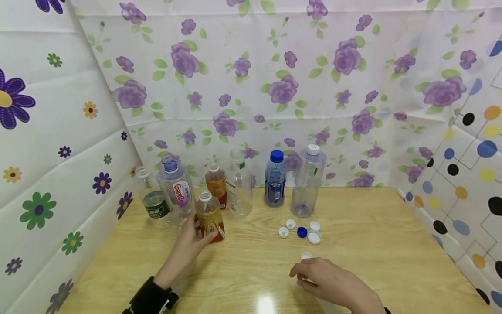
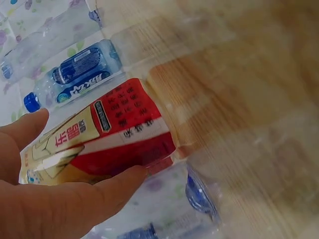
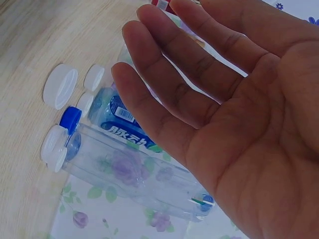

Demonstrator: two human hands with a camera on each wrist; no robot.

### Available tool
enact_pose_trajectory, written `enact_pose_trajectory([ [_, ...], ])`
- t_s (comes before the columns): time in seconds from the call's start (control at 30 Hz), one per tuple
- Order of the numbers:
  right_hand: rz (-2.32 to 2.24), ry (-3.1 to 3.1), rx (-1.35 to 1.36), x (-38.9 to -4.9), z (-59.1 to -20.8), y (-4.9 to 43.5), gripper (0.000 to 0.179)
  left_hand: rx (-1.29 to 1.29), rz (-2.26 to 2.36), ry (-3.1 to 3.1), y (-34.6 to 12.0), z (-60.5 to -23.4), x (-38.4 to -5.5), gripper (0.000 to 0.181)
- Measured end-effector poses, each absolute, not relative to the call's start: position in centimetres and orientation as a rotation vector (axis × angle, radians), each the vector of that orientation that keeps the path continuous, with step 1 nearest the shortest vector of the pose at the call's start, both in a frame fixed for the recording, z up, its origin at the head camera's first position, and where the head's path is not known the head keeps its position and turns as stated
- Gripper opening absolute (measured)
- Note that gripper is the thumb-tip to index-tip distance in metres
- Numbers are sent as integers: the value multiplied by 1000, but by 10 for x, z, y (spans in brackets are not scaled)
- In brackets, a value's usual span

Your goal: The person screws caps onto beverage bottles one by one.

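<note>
My left hand [image 1: 192, 246] grips a clear plastic bottle [image 1: 210, 216] with a yellow and red label. The bottle stands upright on the table, with the thumb across its front and the fingers at its left side. In the left wrist view the bottle's red and cream label [image 2: 119, 129] shows between thumb and finger. My right hand [image 1: 329, 279] hovers low over the table, palm down, its fingers loosely bent and holding nothing. Just beyond its fingers lies a white cap [image 1: 306, 255]. The right wrist view shows the palm and relaxed fingers [image 3: 164, 94].
Left of the held bottle stand a green-labelled bottle [image 1: 157, 205] and a large clear bottle [image 1: 176, 192]. Behind it are another red-labelled bottle [image 1: 216, 185] and a clear bottle [image 1: 245, 196]. Rightward stand a blue-capped bottle [image 1: 275, 179] and a tall white-capped bottle [image 1: 307, 185]. Several white caps surround a blue cap [image 1: 302, 231].
</note>
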State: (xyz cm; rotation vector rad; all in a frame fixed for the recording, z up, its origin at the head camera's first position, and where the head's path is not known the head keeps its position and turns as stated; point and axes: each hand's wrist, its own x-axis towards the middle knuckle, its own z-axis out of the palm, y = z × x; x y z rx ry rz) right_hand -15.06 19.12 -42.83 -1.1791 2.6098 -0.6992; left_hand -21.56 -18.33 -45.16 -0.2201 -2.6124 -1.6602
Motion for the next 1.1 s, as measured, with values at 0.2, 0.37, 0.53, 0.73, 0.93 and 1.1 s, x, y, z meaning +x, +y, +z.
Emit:
enact_pose_trajectory([
  [0.2,-698,2589,-1140,-150,-427,191,16,-173,-1688,-2612,-175,-452,-225,99],
  [0.37,-701,2565,-1107,-150,-427,190,17,-132,-1634,-2628,-171,-453,-232,99],
  [0.53,-704,2555,-1110,-150,-427,190,17,-143,-1616,-2584,-169,-457,-240,93],
  [0.73,-701,2549,-1109,-150,-429,191,17,-167,-1565,-2555,-161,-454,-235,83],
  [0.93,-702,2554,-1109,-150,-430,191,18,-394,-1780,-2509,-137,-445,-215,88],
  [1.1,-691,2560,-1119,-150,-430,190,18,-648,-1834,-2565,-113,-446,-196,83],
])
